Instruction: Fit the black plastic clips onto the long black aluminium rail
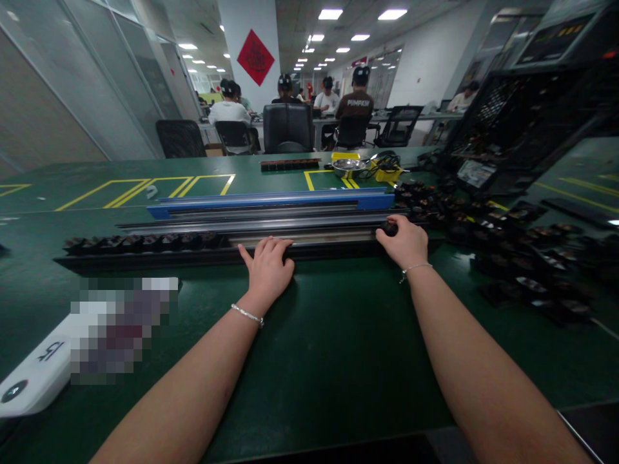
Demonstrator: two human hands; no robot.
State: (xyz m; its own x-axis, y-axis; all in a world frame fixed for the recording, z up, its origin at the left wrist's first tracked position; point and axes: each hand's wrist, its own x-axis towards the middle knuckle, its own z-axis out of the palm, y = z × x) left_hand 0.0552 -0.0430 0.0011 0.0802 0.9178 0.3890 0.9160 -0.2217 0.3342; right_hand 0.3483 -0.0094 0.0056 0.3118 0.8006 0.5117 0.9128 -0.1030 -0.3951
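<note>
A long black rail (pixel 329 252) lies across the green table in front of me. A row of small black parts (pixel 145 242) is seated along its left half. My left hand (pixel 271 267) rests on the rail just right of that row, fingers spread and holding nothing. Between thumb and fingers of my right hand (pixel 406 241) is a small black part (pixel 389 228), held at the rail's right end. Its exact kind is too dark and partly covered to make out. Behind the rail lie a grey metal bar (pixel 290 222) and a blue-edged rail (pixel 193 207).
Loose black parts (pixel 527 258) are heaped at the right, by a tilted black crate (pixel 512 122). A white device (pixel 48 361), partly pixelated, lies front left. Toward the back are a metal bowl (pixel 348 167), cables and a dark strip (pixel 290 165). Several people sit beyond the table.
</note>
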